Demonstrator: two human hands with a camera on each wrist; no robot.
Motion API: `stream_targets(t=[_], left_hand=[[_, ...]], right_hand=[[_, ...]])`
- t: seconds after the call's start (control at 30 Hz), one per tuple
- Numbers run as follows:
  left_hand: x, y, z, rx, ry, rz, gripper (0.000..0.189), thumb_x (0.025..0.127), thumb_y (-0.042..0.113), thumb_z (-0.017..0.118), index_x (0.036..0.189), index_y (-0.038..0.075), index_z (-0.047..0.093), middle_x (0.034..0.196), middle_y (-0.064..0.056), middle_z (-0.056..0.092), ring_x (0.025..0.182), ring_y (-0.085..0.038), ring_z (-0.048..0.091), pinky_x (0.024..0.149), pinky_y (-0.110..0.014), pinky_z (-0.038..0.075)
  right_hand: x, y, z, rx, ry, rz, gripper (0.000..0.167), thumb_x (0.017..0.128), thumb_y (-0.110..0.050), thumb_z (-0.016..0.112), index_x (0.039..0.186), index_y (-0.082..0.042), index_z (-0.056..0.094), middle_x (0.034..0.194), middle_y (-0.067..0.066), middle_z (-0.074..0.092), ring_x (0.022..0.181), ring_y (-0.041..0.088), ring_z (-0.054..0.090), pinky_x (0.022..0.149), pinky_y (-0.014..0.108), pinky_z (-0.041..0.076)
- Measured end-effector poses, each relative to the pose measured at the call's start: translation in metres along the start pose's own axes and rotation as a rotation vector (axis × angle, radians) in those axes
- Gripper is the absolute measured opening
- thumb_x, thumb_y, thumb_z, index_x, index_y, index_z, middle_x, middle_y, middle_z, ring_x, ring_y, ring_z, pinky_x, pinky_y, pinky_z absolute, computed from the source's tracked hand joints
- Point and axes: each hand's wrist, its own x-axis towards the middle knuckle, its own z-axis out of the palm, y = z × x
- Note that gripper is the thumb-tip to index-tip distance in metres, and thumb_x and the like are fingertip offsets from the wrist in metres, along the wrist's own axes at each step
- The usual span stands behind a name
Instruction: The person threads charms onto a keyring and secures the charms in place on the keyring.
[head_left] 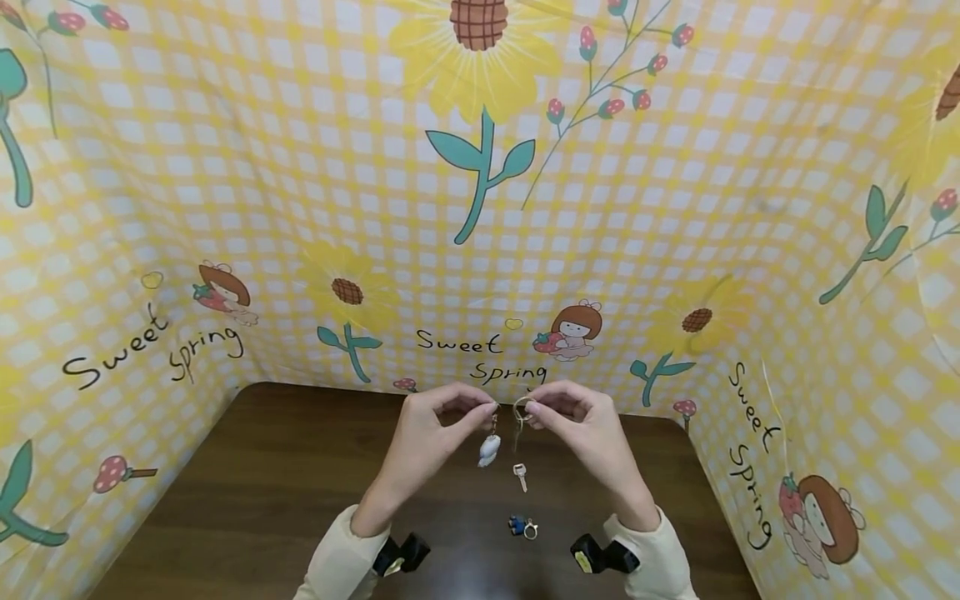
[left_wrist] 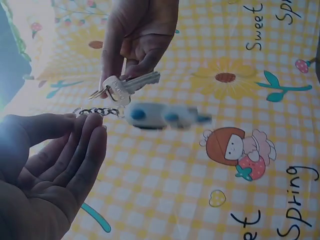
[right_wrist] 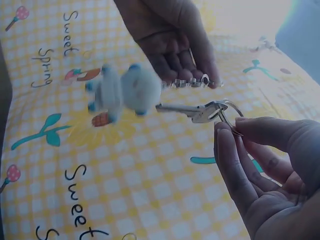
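My left hand [head_left: 431, 433] pinches the end of a short metal chain [left_wrist: 102, 112] between thumb and fingertips. From that chain dangles a small white and blue animal-like figure charm [head_left: 489, 450], slightly blurred in the wrist views. Across from it, my right hand [head_left: 588, 433] pinches a metal key ring [right_wrist: 237, 108] with thumb and forefinger. A silver key [right_wrist: 192, 111] hangs on this ring. Both hands are raised over the dark table, fingertips close together, the chain and the ring a small gap apart in the head view.
On the brown wooden table [head_left: 285, 483] lie a loose key [head_left: 521, 477] and, nearer me, a small blue figure keychain [head_left: 517, 525] with a round clasp. A yellow checked cloth [head_left: 480, 275] with flower prints walls off the back and both sides.
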Motion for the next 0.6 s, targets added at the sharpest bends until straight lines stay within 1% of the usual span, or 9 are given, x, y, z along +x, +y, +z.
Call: stream_targets(t=[0.13, 0.3, 0.37, 0.43, 0.47, 0.53, 0.6], left_hand=[[0.0005, 0.0039, 0.0001, -0.013, -0.001, -0.030, 0.004, 0.098, 0.014, 0.079, 0.101, 0.011, 0.080, 0.091, 0.002, 0.078, 0.081, -0.016, 0.075, 0.075, -0.031, 0.061], [0.0017, 0.0067, -0.0009, -0.053, -0.023, -0.087, 0.006, 0.098, 0.015, 0.079, 0.100, 0.009, 0.079, 0.091, -0.001, 0.078, 0.079, -0.020, 0.075, 0.073, -0.031, 0.061], [0.0021, 0.0054, -0.0006, -0.049, -0.029, -0.090, 0.005, 0.098, 0.014, 0.079, 0.098, 0.010, 0.079, 0.092, -0.001, 0.076, 0.080, -0.020, 0.074, 0.074, -0.031, 0.061], [0.0023, 0.0039, 0.0001, -0.034, -0.034, -0.084, 0.004, 0.098, 0.012, 0.078, 0.095, 0.010, 0.077, 0.098, -0.002, 0.076, 0.083, -0.019, 0.072, 0.075, -0.030, 0.059], [0.0022, 0.0030, 0.0004, -0.030, -0.038, -0.083, 0.006, 0.099, 0.011, 0.077, 0.094, 0.010, 0.075, 0.101, -0.002, 0.076, 0.085, -0.017, 0.071, 0.076, -0.029, 0.059], [0.0019, 0.0008, 0.0011, -0.022, -0.044, -0.074, 0.010, 0.100, 0.008, 0.075, 0.091, 0.010, 0.071, 0.106, -0.002, 0.077, 0.090, -0.017, 0.071, 0.076, -0.029, 0.057], [0.0015, -0.0015, 0.0017, -0.017, -0.053, -0.075, 0.012, 0.102, 0.005, 0.071, 0.091, 0.009, 0.068, 0.108, -0.003, 0.078, 0.095, -0.017, 0.072, 0.078, -0.028, 0.057]], right_hand=[[-0.0016, -0.0057, -0.0001, 0.020, 0.006, -0.001, 0.011, 0.098, -0.002, 0.074, 0.107, 0.005, 0.074, 0.098, 0.016, 0.076, 0.082, 0.024, 0.076, 0.079, 0.035, 0.064], [-0.0015, -0.0076, -0.0004, 0.031, 0.008, 0.001, 0.010, 0.098, -0.001, 0.074, 0.106, 0.005, 0.073, 0.098, 0.011, 0.076, 0.082, 0.021, 0.075, 0.079, 0.033, 0.063], [-0.0016, -0.0066, 0.0004, 0.032, 0.008, 0.013, 0.010, 0.097, -0.002, 0.075, 0.104, 0.005, 0.073, 0.096, 0.009, 0.076, 0.081, 0.019, 0.075, 0.079, 0.033, 0.063], [-0.0017, -0.0049, 0.0019, 0.039, 0.007, 0.029, 0.010, 0.097, -0.003, 0.076, 0.103, 0.004, 0.073, 0.095, 0.008, 0.076, 0.081, 0.019, 0.075, 0.080, 0.033, 0.063], [-0.0018, -0.0037, 0.0028, 0.040, 0.006, 0.038, 0.010, 0.097, -0.003, 0.077, 0.103, 0.004, 0.073, 0.095, 0.008, 0.076, 0.081, 0.019, 0.075, 0.080, 0.034, 0.063], [-0.0018, -0.0012, 0.0045, 0.042, 0.006, 0.052, 0.011, 0.096, -0.004, 0.077, 0.103, 0.004, 0.073, 0.096, 0.009, 0.075, 0.081, 0.019, 0.075, 0.081, 0.034, 0.063], [-0.0014, 0.0015, 0.0063, 0.043, 0.006, 0.061, 0.011, 0.096, -0.003, 0.077, 0.102, 0.005, 0.073, 0.097, 0.009, 0.075, 0.082, 0.021, 0.076, 0.081, 0.035, 0.063]])
